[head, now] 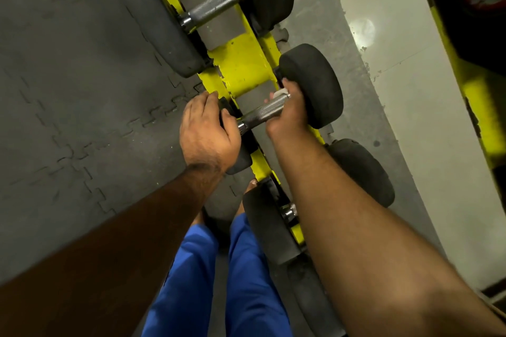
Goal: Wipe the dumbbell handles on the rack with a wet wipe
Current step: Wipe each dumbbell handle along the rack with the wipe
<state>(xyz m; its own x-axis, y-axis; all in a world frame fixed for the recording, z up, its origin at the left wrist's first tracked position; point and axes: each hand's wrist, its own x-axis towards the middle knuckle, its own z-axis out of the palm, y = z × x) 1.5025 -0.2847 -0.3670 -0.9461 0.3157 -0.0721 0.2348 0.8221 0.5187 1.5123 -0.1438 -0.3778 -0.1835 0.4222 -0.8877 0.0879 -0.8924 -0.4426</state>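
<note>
The wet wipe (pixel 279 92) is mostly hidden under the right hand (pixel 287 115).

Looking down, I see my left hand (pixel 208 133) curled over the near black head of a small dumbbell (pixel 312 85) on the yellow rack (pixel 241 63). My right hand (pixel 289 109) wraps the far end of its knurled handle (pixel 264 112), with a scrap of white wet wipe (pixel 282 92) showing at my fingertips. A bigger dumbbell (pixel 216 5) sits further along, another nearer me (pixel 361 169). Blue trousers (pixel 246 282) and grey floor mats (pixel 82 90) lie below.
</note>
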